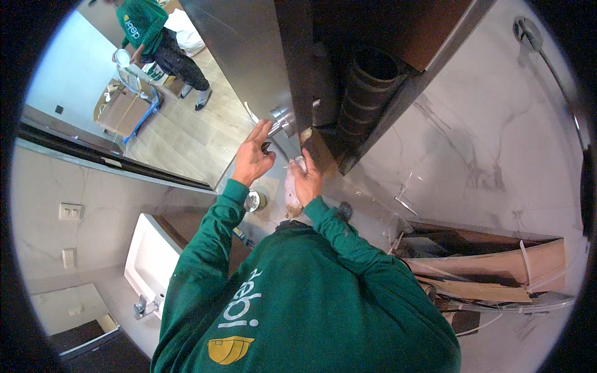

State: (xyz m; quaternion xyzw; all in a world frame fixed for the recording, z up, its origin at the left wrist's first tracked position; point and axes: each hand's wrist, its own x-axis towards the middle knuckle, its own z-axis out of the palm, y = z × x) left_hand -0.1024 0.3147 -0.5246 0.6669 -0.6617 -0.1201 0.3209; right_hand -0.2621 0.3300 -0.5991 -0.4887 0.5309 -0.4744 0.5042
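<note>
A grey door point(249, 50) stands in front of me, with a round metal knob point(283, 121) near its edge. My left hand point(254, 158) is up beside the knob, its fingers stretched toward it and its thumb apart; a small dark patch shows between thumb and fingers, too small to name. My right hand point(307, 183) is closed around a crumpled, whitish-pink cloth point(292, 191), close to the door's edge. Below my left wrist, an open round can point(255, 201) sits on the floor.
A dark ribbed cylinder point(367, 93) stands behind the door's edge. At right lies an open cardboard box point(497, 264) with scraps. A white washbasin point(149, 261) is at left. Beyond the doorway, a person in a green sweatshirt point(144, 28) holds a white round container point(122, 58) near cardboard boxes point(121, 109).
</note>
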